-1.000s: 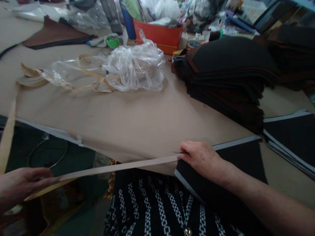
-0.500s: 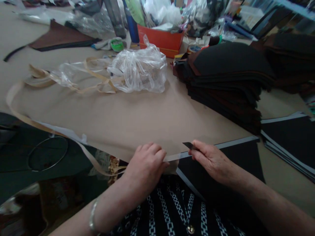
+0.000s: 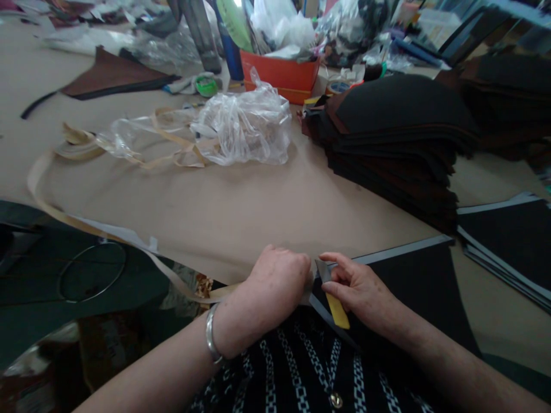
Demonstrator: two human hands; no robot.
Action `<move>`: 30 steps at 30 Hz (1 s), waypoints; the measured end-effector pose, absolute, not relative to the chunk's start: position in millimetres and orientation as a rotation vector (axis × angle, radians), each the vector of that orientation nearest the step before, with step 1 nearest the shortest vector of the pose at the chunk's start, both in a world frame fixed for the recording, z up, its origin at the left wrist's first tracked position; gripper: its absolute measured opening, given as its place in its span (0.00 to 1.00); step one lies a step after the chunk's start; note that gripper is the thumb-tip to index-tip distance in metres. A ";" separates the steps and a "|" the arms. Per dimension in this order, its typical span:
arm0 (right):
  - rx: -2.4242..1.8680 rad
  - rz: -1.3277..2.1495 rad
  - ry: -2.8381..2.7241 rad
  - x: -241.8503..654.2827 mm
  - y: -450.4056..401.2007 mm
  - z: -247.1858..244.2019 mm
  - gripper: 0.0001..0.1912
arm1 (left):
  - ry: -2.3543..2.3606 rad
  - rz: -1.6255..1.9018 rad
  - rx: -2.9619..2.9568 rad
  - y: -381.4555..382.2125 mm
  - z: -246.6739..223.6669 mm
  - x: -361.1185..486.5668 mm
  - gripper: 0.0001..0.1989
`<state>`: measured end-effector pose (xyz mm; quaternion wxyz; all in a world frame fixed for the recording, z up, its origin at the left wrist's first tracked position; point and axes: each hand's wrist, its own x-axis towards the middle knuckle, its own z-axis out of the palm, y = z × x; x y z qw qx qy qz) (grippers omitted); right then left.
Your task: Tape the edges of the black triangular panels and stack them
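Beige tape [image 3: 172,277] runs from left of a grey-edged black panel [image 3: 422,281] to its left corner, where the left hand [image 3: 278,287] clenches it, seemingly for steadiness, while the right hand [image 3: 361,289], over the panel, pinches a yellow-handled blade [image 3: 337,311] near its metal end, apparently for control.

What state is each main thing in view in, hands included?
Left hand: fingers curled, fingertips hidden.
Right hand: holding the knife.
Knife: blade exposed.
Beige strip: loosely curved, running under the left hand.
Dark panel: spread out, pale band along its far edge.
Plastic bag: crumpled.
Red box: open, filled.
Dark pieces: stacked.
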<state>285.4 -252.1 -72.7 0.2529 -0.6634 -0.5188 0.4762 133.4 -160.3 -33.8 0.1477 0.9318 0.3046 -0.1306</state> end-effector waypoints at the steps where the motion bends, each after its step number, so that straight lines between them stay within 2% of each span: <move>1: -1.804 1.278 -1.441 285.0 -252.0 -72.6 0.23 | 0.845 -0.417 2.671 -158.5 -31.1 134.8 0.06; 11: -1.949 1.077 -1.705 275.4 -250.7 -65.3 0.19 | 0.767 -0.482 2.619 -151.2 -29.2 138.2 0.09; 16: -2.059 0.959 -1.838 268.5 -251.6 -68.3 0.18 | 0.674 -0.355 2.552 -161.6 -32.1 136.8 0.08; 19: -1.985 0.987 -1.813 268.3 -251.9 -68.3 0.21 | 0.652 -0.190 2.453 -165.1 -33.2 132.9 0.12; 23: -1.859 1.144 -1.560 295.4 -262.0 -57.7 0.27 | 0.873 0.053 2.261 -152.0 -39.4 120.4 0.16; 27: -1.871 1.185 -1.060 361.2 -301.5 -46.0 0.14 | 1.004 0.262 2.054 -132.6 -48.0 108.0 0.16; 30: -1.848 1.053 -0.706 406.8 -346.3 -44.7 0.14 | 1.058 0.350 1.832 -122.7 -59.6 105.6 0.16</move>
